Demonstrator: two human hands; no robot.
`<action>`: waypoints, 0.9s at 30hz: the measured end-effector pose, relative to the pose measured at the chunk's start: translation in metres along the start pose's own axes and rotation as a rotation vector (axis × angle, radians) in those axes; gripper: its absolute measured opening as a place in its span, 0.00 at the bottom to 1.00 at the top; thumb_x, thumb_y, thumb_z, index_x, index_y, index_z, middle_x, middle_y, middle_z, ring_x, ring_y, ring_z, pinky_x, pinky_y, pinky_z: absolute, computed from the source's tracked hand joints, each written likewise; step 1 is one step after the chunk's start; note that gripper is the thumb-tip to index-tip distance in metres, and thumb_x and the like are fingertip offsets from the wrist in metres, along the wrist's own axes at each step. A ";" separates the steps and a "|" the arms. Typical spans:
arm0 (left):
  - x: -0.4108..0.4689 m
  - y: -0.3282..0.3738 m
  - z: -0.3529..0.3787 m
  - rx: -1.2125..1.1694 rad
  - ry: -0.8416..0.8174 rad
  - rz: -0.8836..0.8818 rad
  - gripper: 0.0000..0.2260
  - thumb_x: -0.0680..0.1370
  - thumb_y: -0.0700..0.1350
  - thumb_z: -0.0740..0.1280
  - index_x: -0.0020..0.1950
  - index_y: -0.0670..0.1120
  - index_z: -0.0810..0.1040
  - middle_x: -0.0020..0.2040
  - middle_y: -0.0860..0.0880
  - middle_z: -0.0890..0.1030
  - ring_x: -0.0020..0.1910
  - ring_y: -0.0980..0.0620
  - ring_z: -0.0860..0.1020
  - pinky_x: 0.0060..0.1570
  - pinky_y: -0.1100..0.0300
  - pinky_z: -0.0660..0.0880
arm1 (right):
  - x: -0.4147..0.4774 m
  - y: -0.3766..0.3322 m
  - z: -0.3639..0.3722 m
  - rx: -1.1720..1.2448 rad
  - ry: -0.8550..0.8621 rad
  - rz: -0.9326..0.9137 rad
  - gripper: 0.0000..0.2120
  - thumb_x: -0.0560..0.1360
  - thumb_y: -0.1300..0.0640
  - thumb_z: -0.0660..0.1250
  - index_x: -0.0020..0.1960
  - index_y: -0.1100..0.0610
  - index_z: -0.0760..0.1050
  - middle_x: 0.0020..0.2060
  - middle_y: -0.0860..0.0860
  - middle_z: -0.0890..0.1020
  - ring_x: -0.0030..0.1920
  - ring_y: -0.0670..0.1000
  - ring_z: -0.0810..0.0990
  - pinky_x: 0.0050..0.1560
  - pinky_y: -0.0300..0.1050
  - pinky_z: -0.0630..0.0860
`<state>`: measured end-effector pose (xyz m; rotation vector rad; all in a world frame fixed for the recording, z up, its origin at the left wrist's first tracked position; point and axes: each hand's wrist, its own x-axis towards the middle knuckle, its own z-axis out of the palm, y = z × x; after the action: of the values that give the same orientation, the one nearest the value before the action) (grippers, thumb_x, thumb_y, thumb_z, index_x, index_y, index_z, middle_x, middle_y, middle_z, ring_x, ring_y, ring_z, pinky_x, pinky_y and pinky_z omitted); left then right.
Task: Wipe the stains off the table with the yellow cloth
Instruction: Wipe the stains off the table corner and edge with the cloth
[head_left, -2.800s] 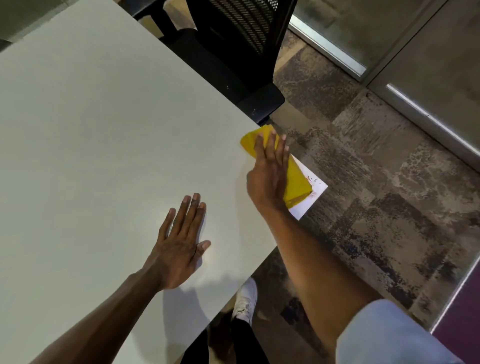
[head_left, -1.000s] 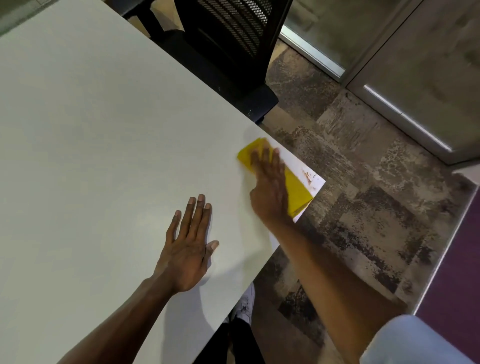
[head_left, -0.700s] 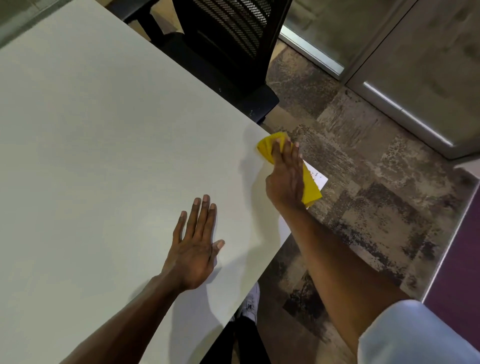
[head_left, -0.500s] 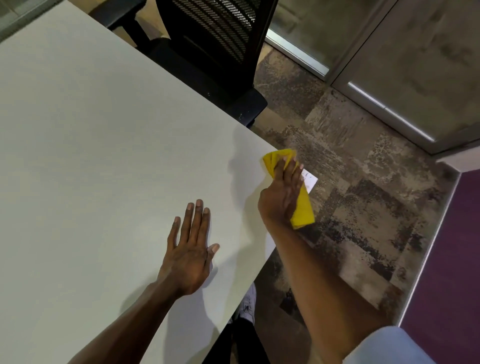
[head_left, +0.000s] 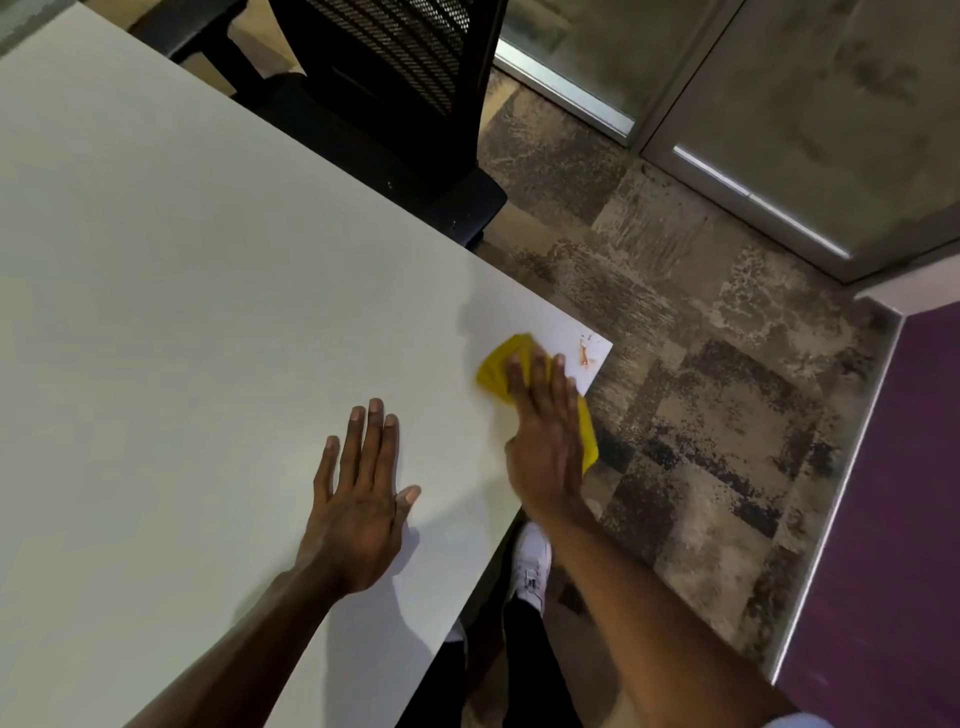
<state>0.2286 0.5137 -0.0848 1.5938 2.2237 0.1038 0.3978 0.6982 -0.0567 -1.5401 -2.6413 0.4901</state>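
A white table (head_left: 182, 270) fills the left of the view. Orange-brown stains (head_left: 585, 354) mark its right corner. My right hand (head_left: 545, 436) lies flat on the yellow cloth (head_left: 497, 370), pressing it onto the table just left of the stains. Part of the cloth hangs over the table's near edge below my palm. My left hand (head_left: 361, 499) rests flat on the table with fingers spread, holding nothing, to the left of the cloth.
A black mesh office chair (head_left: 395, 88) is pushed against the table's far edge. Patterned carpet (head_left: 701, 389) lies to the right, with a glass partition (head_left: 779, 104) beyond it. My white shoe (head_left: 532, 566) shows below the table edge.
My right hand has slid the cloth back and forth near the corner; it now lies left of the stains, which are uncovered. My left hand stays put.
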 end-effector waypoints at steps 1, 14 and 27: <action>0.000 0.000 0.000 -0.002 -0.001 0.003 0.34 0.89 0.56 0.49 0.89 0.44 0.38 0.90 0.45 0.37 0.90 0.44 0.39 0.86 0.41 0.43 | 0.016 0.007 -0.004 0.001 0.000 0.023 0.46 0.69 0.72 0.60 0.85 0.54 0.53 0.86 0.56 0.51 0.86 0.61 0.44 0.85 0.60 0.51; 0.000 0.004 -0.010 -0.019 -0.126 -0.018 0.36 0.85 0.63 0.36 0.86 0.45 0.29 0.86 0.48 0.26 0.86 0.48 0.27 0.87 0.41 0.37 | -0.043 0.044 -0.006 0.059 -0.080 -0.242 0.46 0.69 0.77 0.60 0.84 0.55 0.56 0.85 0.56 0.56 0.86 0.61 0.47 0.85 0.61 0.54; 0.051 0.108 0.009 0.005 -0.074 -0.103 0.63 0.71 0.86 0.44 0.87 0.38 0.35 0.86 0.33 0.31 0.86 0.33 0.30 0.84 0.29 0.38 | -0.055 0.062 -0.015 0.061 -0.109 -0.334 0.36 0.75 0.64 0.51 0.84 0.58 0.55 0.85 0.57 0.53 0.86 0.61 0.45 0.85 0.60 0.50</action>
<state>0.3150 0.5962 -0.0763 1.4581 2.2456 0.0107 0.4802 0.6830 -0.0541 -1.0510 -2.8531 0.6368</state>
